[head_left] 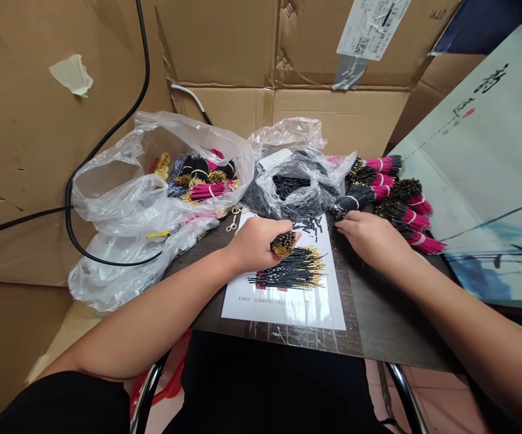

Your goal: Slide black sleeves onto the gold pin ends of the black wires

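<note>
My left hand point(261, 244) is closed around a bundle of wires point(283, 244), whose gold terminal ends point toward me. Just below it, a loose row of black wires with gold terminals point(288, 268) lies on a white printed sheet point(283, 307). My right hand point(372, 238) rests low over the table to the right, its fingertips pinched together; whether anything is between them is hidden. Directly behind those fingertips is a tied bundle of black wires point(354, 200). Short black tubes point(313, 228) are scattered on the sheet's far end.
An open plastic bag of black tubes point(288, 187) stands behind the sheet. Left of it, a clear bag point(107, 205) holds tied pink and black bundles. More pink-and-black wire bundles point(417, 217) are piled at right. A black cable point(107, 129) hangs at left before cardboard walls point(225, 42).
</note>
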Available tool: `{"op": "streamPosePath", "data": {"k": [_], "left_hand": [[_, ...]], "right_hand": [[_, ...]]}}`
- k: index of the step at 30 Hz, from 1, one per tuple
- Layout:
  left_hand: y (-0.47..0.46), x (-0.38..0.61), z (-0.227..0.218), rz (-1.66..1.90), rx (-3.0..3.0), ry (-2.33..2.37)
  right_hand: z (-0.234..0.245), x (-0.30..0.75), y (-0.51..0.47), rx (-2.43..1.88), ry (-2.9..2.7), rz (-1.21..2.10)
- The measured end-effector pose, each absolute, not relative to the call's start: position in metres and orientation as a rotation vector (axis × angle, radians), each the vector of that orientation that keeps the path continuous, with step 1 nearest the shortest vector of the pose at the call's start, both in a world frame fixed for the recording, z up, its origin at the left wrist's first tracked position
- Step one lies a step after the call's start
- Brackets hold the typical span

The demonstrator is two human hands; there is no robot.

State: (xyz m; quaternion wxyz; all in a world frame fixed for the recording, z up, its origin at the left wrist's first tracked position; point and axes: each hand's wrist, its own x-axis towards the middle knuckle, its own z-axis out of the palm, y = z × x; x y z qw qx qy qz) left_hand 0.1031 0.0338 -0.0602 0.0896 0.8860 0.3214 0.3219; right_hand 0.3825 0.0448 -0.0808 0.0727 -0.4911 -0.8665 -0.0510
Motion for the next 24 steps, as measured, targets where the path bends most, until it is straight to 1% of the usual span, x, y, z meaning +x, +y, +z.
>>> {"op": "streamPosePath", "data": {"k": [4, 10, 16, 24], "left_hand": [[0.033, 0.104, -0.061, 0.935, 2.651, 0.963], [0.033, 0.104, -0.062, 0.941, 2.647, 0.948], [0.033, 0.104, -0.061, 0.937, 2.623, 0.948], [0.033, 0.104, -0.062, 0.923, 2.632, 0.949]], "right_hand": [[-0.084, 0.375, 0.049, -1.413, -2.619, -0.168], [-0.083, 0.369, 0.048, -1.312, -2.605, -0.096], [-0.074, 0.383, 0.049, -1.357, -2.516, -0.011], [-0.082, 0.375, 0.051, -1.403, -2.533, -0.140]]}}
